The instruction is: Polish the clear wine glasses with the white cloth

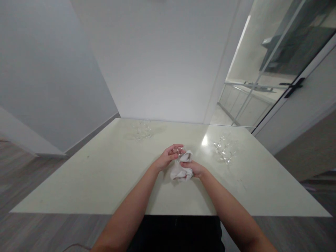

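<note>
My left hand (pixel 168 156) is curled round a small clear drinking glass (pixel 179 151), its fingers along the far side and the thumb on the near side. A crumpled white cloth (pixel 181 172) is bunched in my right hand (pixel 193 167), whose thumb presses on it. One fold of the cloth stands up against the glass; whether any of it is inside the rim I cannot tell. Both hands are close together above the middle of the table (pixel 105 178). Some fingers of my right hand are hidden under the cloth.
Several clear glasses (pixel 141 130) stand at the table's back left. Another group of clear glasses (pixel 225 149) sits to the right, its outlines hard to separate. A white wall (pixel 162 70) borders the far edge. A door with a black handle (pixel 295 87) is at right.
</note>
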Demonstrator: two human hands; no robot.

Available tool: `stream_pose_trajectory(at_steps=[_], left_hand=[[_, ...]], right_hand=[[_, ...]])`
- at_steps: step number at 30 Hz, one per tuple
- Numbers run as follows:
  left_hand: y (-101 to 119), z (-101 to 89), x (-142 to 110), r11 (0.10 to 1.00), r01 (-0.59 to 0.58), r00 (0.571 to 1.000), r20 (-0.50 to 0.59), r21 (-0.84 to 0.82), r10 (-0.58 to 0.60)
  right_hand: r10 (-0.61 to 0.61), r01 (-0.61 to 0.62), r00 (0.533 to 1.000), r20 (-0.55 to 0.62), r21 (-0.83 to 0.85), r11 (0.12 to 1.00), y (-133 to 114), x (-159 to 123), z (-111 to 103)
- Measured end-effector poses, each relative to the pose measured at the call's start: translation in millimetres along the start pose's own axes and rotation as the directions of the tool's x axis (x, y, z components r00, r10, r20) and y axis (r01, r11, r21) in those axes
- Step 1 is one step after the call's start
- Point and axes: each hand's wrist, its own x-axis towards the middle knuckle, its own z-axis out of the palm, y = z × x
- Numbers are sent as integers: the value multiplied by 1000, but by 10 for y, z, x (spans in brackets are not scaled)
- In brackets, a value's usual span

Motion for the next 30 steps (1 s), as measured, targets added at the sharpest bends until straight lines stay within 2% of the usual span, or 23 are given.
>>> stream_pose_trajectory(at_steps=[2,4,5,7,9,11,14,15,16,17,18,21,22,23,25,27,30], left_hand=[[13,18,3,1000,-11,1000,-22,-20,11],[16,20,27,998,-52,991,-120,16,54],[14,13,45,996,-77,980,-182,47,84],[4,-13,83,987,-121,944,-297,107,148],[-10,-46,115,979,-153,901,-388,135,194],[-22,-79,133,977,-175,866,-454,120,210],[-27,-128,142,977,-207,830,-521,42,198],[-26,-146,142,975,-222,821,-538,10,192],[-23,-165,141,971,-239,811,-554,-19,188],[-21,-181,140,966,-254,803,-566,-40,187],[-18,-196,138,963,-265,798,-572,-50,190],[-12,-213,127,960,-280,808,-538,8,240],[-11,-209,123,959,-278,822,-503,56,267],[-11,-203,119,956,-272,841,-456,111,293],[-15,-185,116,939,-263,876,-352,220,328],[-26,-172,122,919,-262,895,-282,294,345],[-45,-180,141,894,-277,882,-275,353,382]], right_hand=[[-38,38,999,-11,26,999,-18,11,3],[-178,176,981,-83,-30,984,-33,69,27],[-272,261,954,-126,-96,961,-37,109,38],[-406,355,893,-196,-249,901,-33,195,44],[-480,383,832,-278,-337,860,-17,267,25],[-518,397,753,-405,-349,849,-7,305,-11],[-546,455,603,-582,-311,834,-31,299,-64],[-546,476,571,-613,-295,828,-49,286,-74],[-538,490,560,-630,-271,828,-68,272,-78],[-517,497,576,-634,-231,837,-84,260,-75],[-483,495,618,-621,-170,852,-96,252,-65],[-325,412,819,-473,90,907,-86,261,-5],[-275,365,868,-414,153,918,-67,273,16],[-242,327,896,-373,183,927,-43,288,30],[-232,301,905,-356,153,941,11,320,30],[-276,323,883,-380,63,944,57,349,-14],[-350,344,831,-431,-96,934,96,383,-133]])
